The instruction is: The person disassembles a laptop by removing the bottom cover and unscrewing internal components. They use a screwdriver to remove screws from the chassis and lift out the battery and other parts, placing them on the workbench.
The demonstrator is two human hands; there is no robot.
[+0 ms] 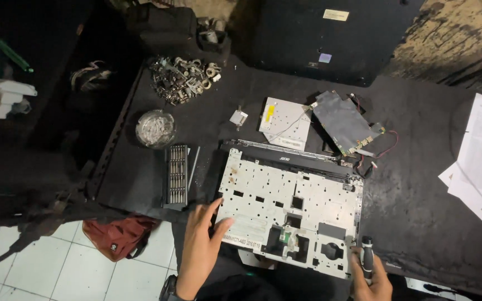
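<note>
Two hands on the laptop's metal keyboard frame (291,214) btw: left hand (201,245) flat, fingers loose, on its near-left edge, right hand (370,277) gripping a screwdriver (367,257) upright at the near-right corner (frame's long axis runs left-right)

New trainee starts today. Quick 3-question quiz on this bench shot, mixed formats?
1. True or false: the right hand holds a screwdriver.
2. The left hand rests on: A) the glass bowl B) the laptop frame C) the bit case
3. What lies heaped behind the bowl?

Key: 1 true; 2 B; 3 a pile of small metal parts.
</note>
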